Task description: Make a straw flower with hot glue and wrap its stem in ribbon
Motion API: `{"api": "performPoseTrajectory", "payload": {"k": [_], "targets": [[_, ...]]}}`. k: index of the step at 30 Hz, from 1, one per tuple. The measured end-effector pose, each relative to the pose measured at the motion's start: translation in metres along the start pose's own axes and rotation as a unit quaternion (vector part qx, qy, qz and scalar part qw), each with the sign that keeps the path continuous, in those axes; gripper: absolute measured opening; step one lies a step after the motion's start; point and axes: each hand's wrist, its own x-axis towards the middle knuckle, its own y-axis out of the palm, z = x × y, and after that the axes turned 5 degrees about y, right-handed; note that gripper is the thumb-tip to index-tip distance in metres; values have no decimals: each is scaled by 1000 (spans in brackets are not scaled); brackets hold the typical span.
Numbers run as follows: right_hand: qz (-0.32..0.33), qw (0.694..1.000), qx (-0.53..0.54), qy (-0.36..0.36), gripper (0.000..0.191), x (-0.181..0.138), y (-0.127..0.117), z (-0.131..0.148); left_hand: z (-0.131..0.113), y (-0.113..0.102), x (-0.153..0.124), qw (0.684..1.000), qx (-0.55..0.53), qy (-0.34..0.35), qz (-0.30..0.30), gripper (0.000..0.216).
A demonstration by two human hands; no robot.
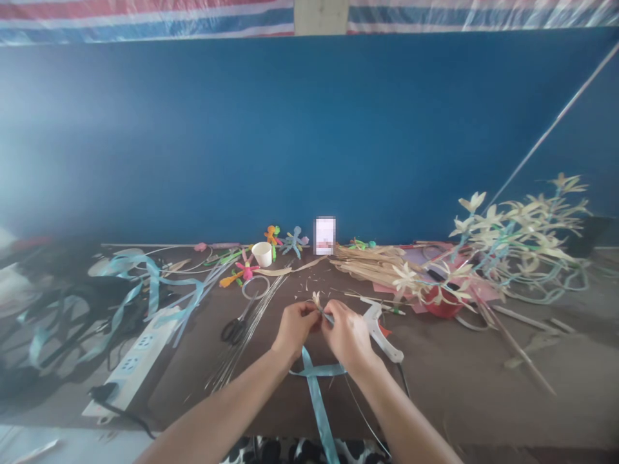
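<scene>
My left hand point(294, 327) and my right hand point(346, 332) meet over the middle of the table, fingertips closed in a pinch. Between them a small cream-coloured flower point(316, 298) pokes up, its base hidden by my left fingers. Light blue ribbon point(315, 396) shows at my right fingertips and hangs below the hands, crossing itself and trailing over the table's front edge. A thin pale wire point(363, 406) curves down beneath my right forearm. Just right of my right hand lies a white glue gun point(382, 332).
On the left are black scissors point(235, 330), thin wires point(249, 335), a power strip point(138, 364) and tangled ribbon point(153, 283). A white cup point(262, 254) and a blurred phone-like screen point(324, 236) stand behind. Dried husk strips point(365, 265) and finished cream flowers point(522, 225) lie right.
</scene>
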Motion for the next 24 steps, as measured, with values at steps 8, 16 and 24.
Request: {"api": "performPoseTrajectory", "payload": {"k": [8, 16, 24], "targets": [[37, 995, -62, -68, 12, -9, -3, 3, 3, -4, 0, 999, 51, 12, -8, 8], [25, 997, -64, -46, 12, -14, 4, 5, -4, 0, -3, 998, -11, -48, -25, 8], [-14, 996, 85, 15, 11, -14, 12, 1, -14, -4, -9, 998, -33, -34, 44, 16]]}}
